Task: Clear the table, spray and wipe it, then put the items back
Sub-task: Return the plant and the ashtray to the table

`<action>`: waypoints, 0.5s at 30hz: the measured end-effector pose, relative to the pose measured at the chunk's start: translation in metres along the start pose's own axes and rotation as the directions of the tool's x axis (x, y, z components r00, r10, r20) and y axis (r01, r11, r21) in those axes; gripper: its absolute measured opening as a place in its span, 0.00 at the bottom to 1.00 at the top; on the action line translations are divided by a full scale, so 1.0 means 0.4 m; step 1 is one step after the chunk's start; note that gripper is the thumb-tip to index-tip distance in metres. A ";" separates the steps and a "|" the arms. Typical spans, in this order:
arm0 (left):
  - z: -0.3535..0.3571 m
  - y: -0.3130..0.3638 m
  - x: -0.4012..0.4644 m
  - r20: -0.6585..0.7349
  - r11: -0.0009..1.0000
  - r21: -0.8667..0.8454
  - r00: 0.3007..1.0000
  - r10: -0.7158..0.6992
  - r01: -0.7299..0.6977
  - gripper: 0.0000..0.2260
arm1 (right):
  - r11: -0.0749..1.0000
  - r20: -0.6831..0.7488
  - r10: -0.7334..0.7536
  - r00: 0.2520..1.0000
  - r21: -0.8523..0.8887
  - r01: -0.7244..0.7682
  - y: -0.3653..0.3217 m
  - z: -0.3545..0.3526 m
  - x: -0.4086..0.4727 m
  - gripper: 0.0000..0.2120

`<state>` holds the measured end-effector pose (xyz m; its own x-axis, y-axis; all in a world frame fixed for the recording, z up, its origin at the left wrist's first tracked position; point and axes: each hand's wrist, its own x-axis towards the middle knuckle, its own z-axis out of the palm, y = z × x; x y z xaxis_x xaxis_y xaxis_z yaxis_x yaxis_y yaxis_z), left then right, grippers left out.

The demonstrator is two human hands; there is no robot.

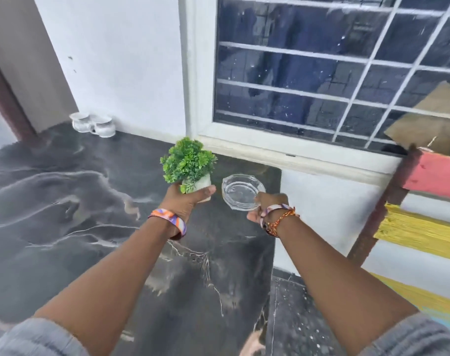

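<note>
Nearest the viewer, two grey sleeves [31,337] are pushed back above the elbows, and both bare forearms extend forward over a dark marbled table [64,214] with pale veining. The left wrist carries an orange and purple band [170,222]; the right wrist carries a patterned band and a red and yellow cord bracelet [280,219]. The left hand [185,201] is wrapped around the white pot of a small green plant [188,163], thumb across the front of the pot, holding it upright above the table near the right-hand edge. The right hand [263,208] pinches the near rim of a clear glass dish [242,192], which sits just beside the plant, to its right; whether the dish rests on the surface or is lifted clear of it cannot be told. Past the right edge of the table, a brown post [388,201] carries red and yellow painted boards. At the far left corner of the table, two white cups [95,124] stand touching each other against the white wall [121,60]. Behind the plant and dish, a white-framed window [334,68] with a white grille fills the upper right, with a piece of brown cardboard [434,119] leaning at its right side
</note>
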<state>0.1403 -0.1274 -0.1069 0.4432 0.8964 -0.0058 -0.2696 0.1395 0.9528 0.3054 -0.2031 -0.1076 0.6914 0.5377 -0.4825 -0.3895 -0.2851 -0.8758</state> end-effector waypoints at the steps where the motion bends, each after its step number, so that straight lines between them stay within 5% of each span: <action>1: -0.019 0.007 0.028 -0.012 1.000 0.028 1.000 0.001 -0.001 0.16 | 1.000 -0.003 0.022 1.000 0.013 -0.022 -0.003 0.023 0.013 0.08; 5: -0.077 0.018 0.115 -0.071 0.989 0.150 0.997 -0.004 0.015 0.16 | 0.996 -0.048 0.064 0.997 0.061 -0.061 -0.005 0.075 0.069 0.07; 8: -0.128 0.014 0.191 -0.164 0.972 0.230 0.986 -0.014 0.052 0.30 | 0.998 -0.133 0.056 0.989 0.036 -0.052 0.002 0.119 0.118 0.05; 12: -0.190 0.004 0.298 -0.183 0.976 0.169 0.977 -0.106 0.137 0.12 | 0.992 -0.228 0.100 0.968 0.103 -0.078 0.018 0.166 0.173 0.04; 15: -0.218 -0.024 0.388 -0.181 0.959 0.232 0.976 -0.120 0.161 0.10 | 0.988 -0.302 0.128 0.945 0.126 -0.093 0.017 0.196 0.215 0.05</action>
<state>0.1371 0.0471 -0.1434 0.3107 0.9343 -0.1750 0.0115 0.1804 0.9835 0.3145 -0.0966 -0.1541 0.7870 0.2323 -0.5715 -0.5258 -0.2320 -0.8183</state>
